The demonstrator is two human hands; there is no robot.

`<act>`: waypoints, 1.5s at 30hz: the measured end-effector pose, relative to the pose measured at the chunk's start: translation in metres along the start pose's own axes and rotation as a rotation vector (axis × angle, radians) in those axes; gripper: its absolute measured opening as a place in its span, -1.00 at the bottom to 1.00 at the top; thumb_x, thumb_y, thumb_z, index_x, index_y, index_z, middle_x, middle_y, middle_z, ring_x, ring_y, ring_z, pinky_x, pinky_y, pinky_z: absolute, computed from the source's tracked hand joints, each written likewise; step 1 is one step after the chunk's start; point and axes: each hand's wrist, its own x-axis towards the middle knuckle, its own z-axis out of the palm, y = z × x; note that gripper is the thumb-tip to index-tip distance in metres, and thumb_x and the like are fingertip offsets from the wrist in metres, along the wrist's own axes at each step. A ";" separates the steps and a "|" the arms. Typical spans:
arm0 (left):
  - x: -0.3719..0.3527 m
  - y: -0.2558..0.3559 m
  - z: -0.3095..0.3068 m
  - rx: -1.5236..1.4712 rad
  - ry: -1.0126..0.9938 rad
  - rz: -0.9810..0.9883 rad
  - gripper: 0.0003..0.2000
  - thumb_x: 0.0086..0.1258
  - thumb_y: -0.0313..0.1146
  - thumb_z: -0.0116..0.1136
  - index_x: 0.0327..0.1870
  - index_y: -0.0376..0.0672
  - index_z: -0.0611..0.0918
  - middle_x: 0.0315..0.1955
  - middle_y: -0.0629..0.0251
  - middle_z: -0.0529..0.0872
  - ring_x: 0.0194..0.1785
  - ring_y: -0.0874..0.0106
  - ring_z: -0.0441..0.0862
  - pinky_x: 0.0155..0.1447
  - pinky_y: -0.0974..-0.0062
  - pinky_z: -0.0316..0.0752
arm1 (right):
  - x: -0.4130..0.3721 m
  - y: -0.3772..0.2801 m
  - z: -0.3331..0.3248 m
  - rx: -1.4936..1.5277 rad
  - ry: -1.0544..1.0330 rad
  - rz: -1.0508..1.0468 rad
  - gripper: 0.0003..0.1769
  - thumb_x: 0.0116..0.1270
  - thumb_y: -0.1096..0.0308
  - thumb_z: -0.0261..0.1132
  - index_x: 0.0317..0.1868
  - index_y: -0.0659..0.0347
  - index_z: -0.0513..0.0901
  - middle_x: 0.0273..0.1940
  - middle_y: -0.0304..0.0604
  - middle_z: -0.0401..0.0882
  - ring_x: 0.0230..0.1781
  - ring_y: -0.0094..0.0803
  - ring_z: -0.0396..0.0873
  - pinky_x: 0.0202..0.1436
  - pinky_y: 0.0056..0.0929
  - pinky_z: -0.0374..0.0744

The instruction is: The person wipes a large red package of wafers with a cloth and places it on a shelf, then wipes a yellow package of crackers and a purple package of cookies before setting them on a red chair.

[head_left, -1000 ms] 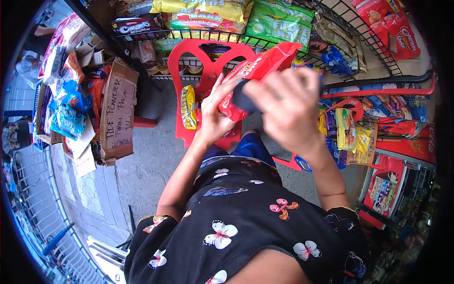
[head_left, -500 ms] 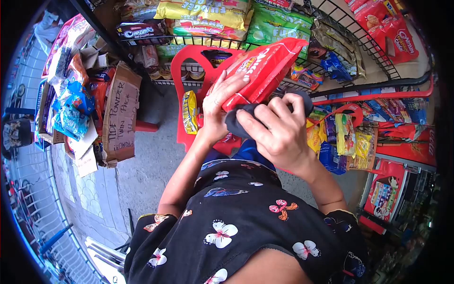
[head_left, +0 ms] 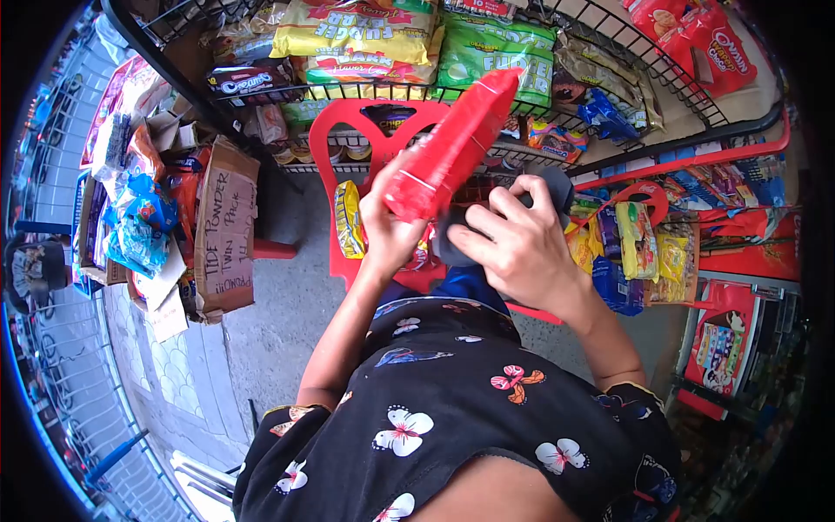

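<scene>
left hand [head_left: 391, 228] is wrapped tight round the bottom end of the red snack pack [head_left: 457, 143], which tilts up toward the wire rack [head_left: 678, 87]; right hand [head_left: 517, 248] is closed round a dark cloth [head_left: 557, 187], pressed just under the pack. All of this is right above a red plastic chair [head_left: 335, 130].

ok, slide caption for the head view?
Left hand grips a red snack pack, right hand holds a dark cloth at its lower end, before a stocked wire rack.
</scene>
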 end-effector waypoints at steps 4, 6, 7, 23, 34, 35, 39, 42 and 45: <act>0.005 -0.005 -0.006 0.151 -0.105 0.200 -0.38 0.04 -0.56 0.36 0.21 -0.34 0.43 0.06 0.01 0.62 0.17 0.26 0.57 0.28 0.34 0.41 | -0.006 0.017 -0.014 0.076 0.266 0.147 -0.53 -0.24 0.49 0.25 -0.18 0.08 0.70 -0.50 -0.29 0.38 -0.39 -0.30 0.41 -0.10 -0.25 0.29; 0.002 -0.001 0.001 0.051 -0.074 0.083 -0.38 0.04 -0.56 0.36 0.22 -0.33 0.42 0.07 0.02 0.62 0.16 0.28 0.57 0.26 0.35 0.43 | -0.003 0.009 -0.011 -0.044 0.383 0.149 -0.48 -0.25 0.47 0.26 -0.12 0.05 0.71 -0.42 -0.30 0.41 -0.39 -0.32 0.40 -0.11 -0.22 0.29; 0.002 0.001 0.003 -0.044 -0.044 -0.031 -0.38 0.05 -0.56 0.36 0.22 -0.33 0.42 0.07 0.02 0.62 0.16 0.30 0.57 0.24 0.37 0.45 | 0.001 0.003 -0.008 -0.078 0.389 0.115 -0.48 -0.23 0.45 0.26 -0.11 0.05 0.71 -0.39 -0.30 0.42 -0.39 -0.34 0.41 -0.12 -0.21 0.29; -0.007 0.018 -0.007 -0.059 -0.155 -0.086 -0.38 0.05 -0.48 0.44 0.18 -0.35 0.45 0.06 0.06 0.61 0.11 0.35 0.59 0.22 0.38 0.46 | 0.005 0.091 0.017 -0.381 0.398 0.298 -0.68 0.02 0.53 0.19 -0.19 0.02 0.65 -0.37 -0.32 0.49 -0.25 -0.34 0.46 -0.06 -0.22 0.31; 0.008 0.006 -0.018 0.250 -0.272 0.210 -0.45 0.06 -0.48 0.34 0.14 -0.40 0.49 0.02 -0.02 0.65 0.19 0.21 0.56 0.35 0.24 0.32 | 0.014 0.053 0.003 -0.352 0.195 0.258 -0.68 -0.01 0.52 0.21 -0.22 0.02 0.68 -0.30 -0.25 0.50 -0.17 -0.33 0.46 -0.03 -0.23 0.30; 0.011 0.006 -0.019 0.267 -0.266 0.225 -0.44 0.05 -0.50 0.35 0.15 -0.39 0.49 0.03 -0.03 0.65 0.18 0.22 0.57 0.33 0.26 0.34 | 0.011 0.070 0.012 -0.323 0.166 0.310 -0.68 0.00 0.54 0.21 -0.22 0.02 0.68 -0.24 -0.21 0.54 -0.13 -0.32 0.47 -0.03 -0.21 0.31; 0.005 -0.015 -0.024 -0.296 0.123 -0.220 -0.59 0.21 -0.52 0.27 0.10 -0.35 0.51 -0.06 0.13 0.66 0.00 0.32 0.64 0.13 0.33 0.53 | -0.012 0.145 0.030 -0.320 0.219 0.627 -0.66 0.01 0.59 0.17 -0.19 0.13 0.67 -0.22 -0.11 0.58 -0.10 -0.25 0.52 -0.03 -0.22 0.38; 0.015 -0.014 -0.028 -0.779 0.229 -0.456 -0.62 0.36 -0.30 0.12 0.14 -0.27 0.47 0.04 0.14 0.61 0.10 0.26 0.58 0.23 0.20 0.45 | -0.005 0.135 0.052 0.251 0.737 0.697 -0.48 0.02 0.73 0.06 0.01 0.19 0.61 -0.11 0.03 0.62 -0.04 -0.06 0.59 0.07 -0.31 0.52; 0.011 -0.021 -0.013 -1.080 0.287 -0.654 -0.59 0.40 -0.19 0.06 0.19 -0.19 0.47 0.12 0.14 0.58 0.17 0.20 0.54 0.32 0.10 0.36 | 0.022 0.049 0.093 0.743 0.685 0.734 -0.43 0.04 0.71 0.09 0.11 0.12 0.58 0.14 0.05 0.51 0.22 -0.02 0.44 0.31 -0.19 0.35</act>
